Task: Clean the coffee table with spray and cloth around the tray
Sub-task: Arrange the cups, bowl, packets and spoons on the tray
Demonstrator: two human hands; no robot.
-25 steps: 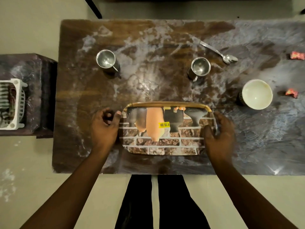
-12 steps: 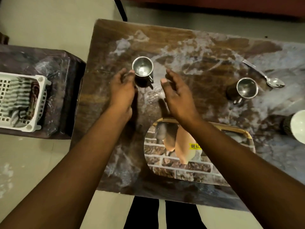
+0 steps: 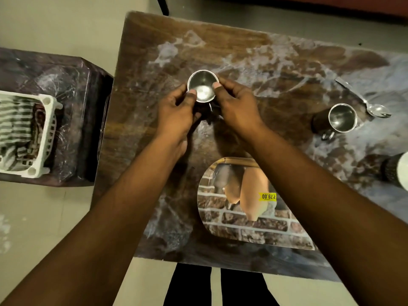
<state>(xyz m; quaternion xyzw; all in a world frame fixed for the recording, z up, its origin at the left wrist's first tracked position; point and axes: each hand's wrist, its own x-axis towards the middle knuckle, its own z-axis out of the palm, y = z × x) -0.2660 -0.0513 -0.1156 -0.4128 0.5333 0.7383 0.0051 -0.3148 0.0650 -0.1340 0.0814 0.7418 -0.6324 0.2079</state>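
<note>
Two grips, left hand (image 3: 176, 113) and right hand (image 3: 238, 107), pinching upright cup (image 3: 203, 89); tray (image 3: 242, 226) lengthwise left-right.

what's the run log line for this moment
left hand: grips steel cup | right hand: grips same cup | tray: on coffee table, untouched

A tray (image 3: 254, 230) lies on the near part of the coffee table (image 3: 242, 51). Behind it, a cup (image 3: 202, 88) sits between the left hand (image 3: 176, 115) and right hand (image 3: 238, 107). Farther right stand a second cup (image 3: 342, 117), a spoon (image 3: 364, 102) just behind it, and a bowl (image 3: 403, 173). To the left, a basket (image 3: 47, 138) rests on a side table (image 3: 72, 85).
</note>
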